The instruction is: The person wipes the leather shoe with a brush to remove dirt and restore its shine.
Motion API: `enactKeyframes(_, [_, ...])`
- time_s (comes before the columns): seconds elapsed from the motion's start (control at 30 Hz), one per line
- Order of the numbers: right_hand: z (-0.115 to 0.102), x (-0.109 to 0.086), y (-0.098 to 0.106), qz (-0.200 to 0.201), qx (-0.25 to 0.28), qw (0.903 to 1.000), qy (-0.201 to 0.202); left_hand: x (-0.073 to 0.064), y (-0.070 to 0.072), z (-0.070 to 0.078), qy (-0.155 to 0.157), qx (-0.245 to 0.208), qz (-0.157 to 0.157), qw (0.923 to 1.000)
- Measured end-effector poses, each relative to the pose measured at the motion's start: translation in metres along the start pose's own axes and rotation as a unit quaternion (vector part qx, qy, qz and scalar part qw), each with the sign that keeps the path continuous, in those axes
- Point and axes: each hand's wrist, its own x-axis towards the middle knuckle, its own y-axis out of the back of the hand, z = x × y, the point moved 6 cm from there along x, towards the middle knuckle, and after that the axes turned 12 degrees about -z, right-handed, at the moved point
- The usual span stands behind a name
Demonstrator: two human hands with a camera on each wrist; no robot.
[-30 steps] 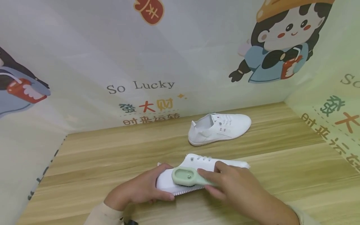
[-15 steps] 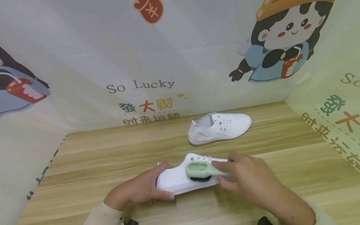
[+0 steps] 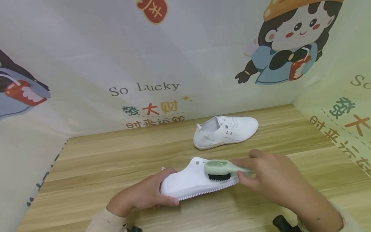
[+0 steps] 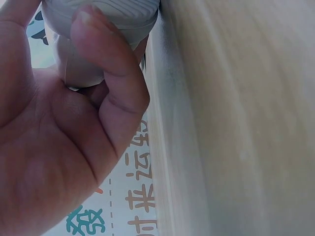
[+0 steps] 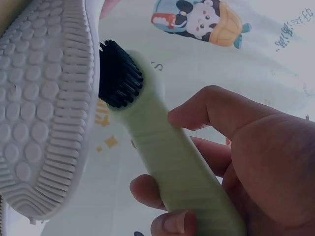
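Note:
My left hand (image 3: 147, 190) grips the heel end of a white sneaker (image 3: 182, 185), tilted with its side facing up and its toe pointing right. In the left wrist view the fingers curl round the heel (image 4: 81, 59). My right hand (image 3: 275, 177) holds the handle of a pale green shoe brush (image 3: 220, 167), whose black bristles lie against the sneaker's side near the front. The right wrist view shows the brush handle (image 5: 182, 172) between thumb and fingers, with the dotted sole (image 5: 39, 103) beside the bristles. The brush and right hand hide the toe in the head view.
A second white sneaker (image 3: 226, 132) stands upright behind the held one, toe to the right. Both are on a wood-grain tabletop (image 3: 116, 154). Printed cloth walls (image 3: 203, 64) enclose the back and sides. A black piece (image 3: 282, 222) shows below the right wrist.
My right hand has slid the brush rightward along the sneaker's side, from near the heel toward the toe. The left hand and the sneaker stay practically in place.

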Motion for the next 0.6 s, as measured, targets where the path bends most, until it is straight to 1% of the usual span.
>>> enactKeyframes(0.2, [0.002, 0.0, 0.002, -0.011, 0.007, 0.9999, -0.01, 0.0, 0.001, 0.0, 0.004, 0.008, 0.003, 1.0])
enactKeyframes(0.3, [0.002, 0.001, 0.0, -0.01, 0.011, 0.9999, -0.002, 0.0, 0.001, 0.001, 0.002, 0.008, 0.004, 1.0])
enactKeyframes(0.53, [-0.005, 0.004, -0.012, -0.02, 0.023, 0.9995, 0.012, -0.001, -0.001, 0.0, 0.007, 0.005, 0.005, 1.0])
enactKeyframes(0.6, [-0.011, 0.004, -0.016, -0.013, 0.021, 0.9995, 0.02, -0.001, -0.001, 0.0, 0.007, 0.001, 0.005, 1.0])
